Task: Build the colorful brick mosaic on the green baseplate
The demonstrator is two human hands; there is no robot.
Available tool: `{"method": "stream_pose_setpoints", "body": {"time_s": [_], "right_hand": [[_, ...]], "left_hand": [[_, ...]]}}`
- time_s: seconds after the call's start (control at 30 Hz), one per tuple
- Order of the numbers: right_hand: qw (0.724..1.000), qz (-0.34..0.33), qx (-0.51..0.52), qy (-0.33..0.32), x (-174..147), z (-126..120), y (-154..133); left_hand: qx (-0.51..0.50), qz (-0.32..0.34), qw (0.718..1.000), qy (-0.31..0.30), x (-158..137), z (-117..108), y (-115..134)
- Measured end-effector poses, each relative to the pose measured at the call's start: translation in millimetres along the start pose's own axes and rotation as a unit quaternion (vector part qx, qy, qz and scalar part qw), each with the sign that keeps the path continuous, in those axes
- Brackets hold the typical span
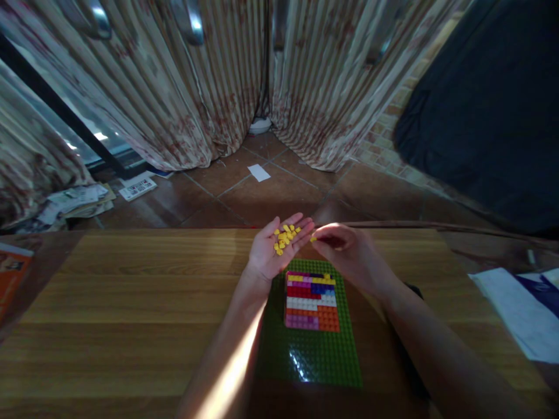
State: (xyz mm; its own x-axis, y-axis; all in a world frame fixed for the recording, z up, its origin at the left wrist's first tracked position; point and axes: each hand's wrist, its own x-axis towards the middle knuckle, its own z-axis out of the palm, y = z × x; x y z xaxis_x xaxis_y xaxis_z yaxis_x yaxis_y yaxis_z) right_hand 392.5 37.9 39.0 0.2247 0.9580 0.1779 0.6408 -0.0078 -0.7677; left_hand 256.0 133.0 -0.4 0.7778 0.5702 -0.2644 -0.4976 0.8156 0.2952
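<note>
My left hand [266, 251] is palm up with its fingers stretched out, cupping a heap of small yellow toy bricks [285, 238]. Close to its fingertips, my right hand [345, 250] pinches one small yellow brick [313, 238] between thumb and finger. Below both hands, a green studded baseplate [314, 361] lies on the table. On it stands a block of colored bricks [311, 302] in rows of pink, orange, white, red, blue and yellow. A single small yellow brick [327, 277] sits raised near its far right corner.
The wooden table [131, 302] spans the front. Beside my right forearm lies a dark object [408, 343], partly hidden. White and blue papers [515, 308] are at the right, an orange box or packet [12, 273] at the left. Beyond are tiled floor and patterned curtains [209, 87].
</note>
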Motion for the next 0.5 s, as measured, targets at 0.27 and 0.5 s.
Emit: {"method": "stream_pose_setpoints", "body": {"time_s": [0.27,0.5], "right_hand": [[0.94,0.201,0.25,0.118,-64,-24,6],[0.891,0.25,0.374,0.058,-75,-12,12]], "left_hand": [[0.009,0.012,1.0,0.014,-1,0,-1],[0.035,0.03,0.998,0.036,1,2,-1]]}}
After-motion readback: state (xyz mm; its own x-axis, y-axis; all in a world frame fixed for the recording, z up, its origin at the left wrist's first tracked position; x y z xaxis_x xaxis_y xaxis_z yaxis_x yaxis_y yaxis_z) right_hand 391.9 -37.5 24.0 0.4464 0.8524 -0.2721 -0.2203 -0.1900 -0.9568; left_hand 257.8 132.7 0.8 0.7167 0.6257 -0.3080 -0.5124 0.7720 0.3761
